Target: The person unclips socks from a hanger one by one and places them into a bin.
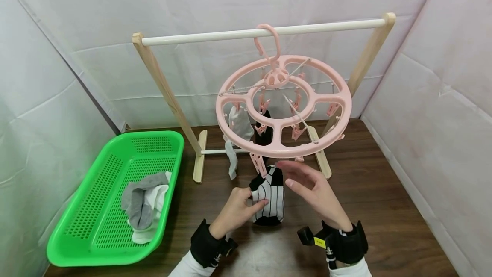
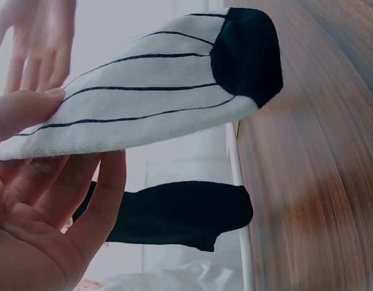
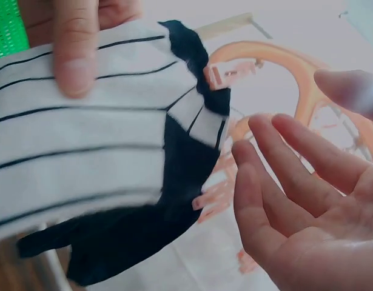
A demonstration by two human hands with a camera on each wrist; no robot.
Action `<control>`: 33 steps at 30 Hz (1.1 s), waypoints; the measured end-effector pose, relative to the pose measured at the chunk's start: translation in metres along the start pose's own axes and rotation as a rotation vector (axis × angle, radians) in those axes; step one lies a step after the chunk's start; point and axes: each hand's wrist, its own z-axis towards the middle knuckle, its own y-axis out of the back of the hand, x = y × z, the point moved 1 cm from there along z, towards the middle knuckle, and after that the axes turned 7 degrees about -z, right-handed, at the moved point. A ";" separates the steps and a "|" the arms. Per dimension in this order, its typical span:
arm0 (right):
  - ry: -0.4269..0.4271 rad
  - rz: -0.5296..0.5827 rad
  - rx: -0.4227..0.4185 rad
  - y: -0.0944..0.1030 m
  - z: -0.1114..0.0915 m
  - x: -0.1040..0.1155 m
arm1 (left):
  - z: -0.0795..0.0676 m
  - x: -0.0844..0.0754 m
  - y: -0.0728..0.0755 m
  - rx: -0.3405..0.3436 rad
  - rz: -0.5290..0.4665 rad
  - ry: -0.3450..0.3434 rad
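Note:
A white sock (image 1: 273, 195) with thin black stripes and black heel and toe hangs below the front of a round pink clip hanger (image 1: 282, 152). My left hand (image 1: 239, 208) pinches its side, thumb in front and fingers behind. At the sock's cuff, a pink clip (image 3: 231, 74) overlaps the edge in the right wrist view. My right hand (image 1: 317, 189) is beside the sock's upper end, fingers extended and holding nothing. Behind hangs a black sock (image 2: 180, 212), and to its left a pale grey-white sock (image 1: 240, 124) hangs from the ring.
The hanger hooks over a white rod (image 1: 326, 28) on a wooden stand (image 1: 165, 86). At left, a green basket (image 1: 63, 243) holds grey and white socks (image 1: 141, 204). Several pink clips dangle from the ring. White cloth walls (image 1: 453, 80) enclose the brown table (image 1: 384, 208).

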 end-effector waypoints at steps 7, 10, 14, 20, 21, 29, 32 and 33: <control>-0.145 -0.015 -0.043 0.001 0.021 0.012 | 0.005 -0.002 -0.007 0.010 -0.010 -0.009; -0.170 0.029 -0.048 0.001 0.030 0.016 | 0.007 -0.003 -0.010 0.019 -0.006 0.004; -0.202 0.055 -0.014 0.001 0.038 0.017 | 0.008 -0.002 -0.014 0.021 0.003 0.019; -0.172 0.056 0.103 0.001 0.049 0.016 | 0.010 -0.002 -0.019 0.021 0.000 0.016; -0.153 0.060 0.130 0.001 0.050 0.015 | 0.011 -0.001 -0.020 0.023 -0.003 0.019; -0.001 0.106 0.299 0.003 0.060 0.012 | 0.011 -0.001 -0.022 0.025 -0.014 0.051; 0.009 0.149 0.296 0.003 0.060 0.013 | 0.011 -0.001 -0.022 0.023 -0.003 0.061; 0.013 0.158 0.294 0.004 0.060 0.013 | 0.011 0.000 -0.022 0.022 0.001 0.065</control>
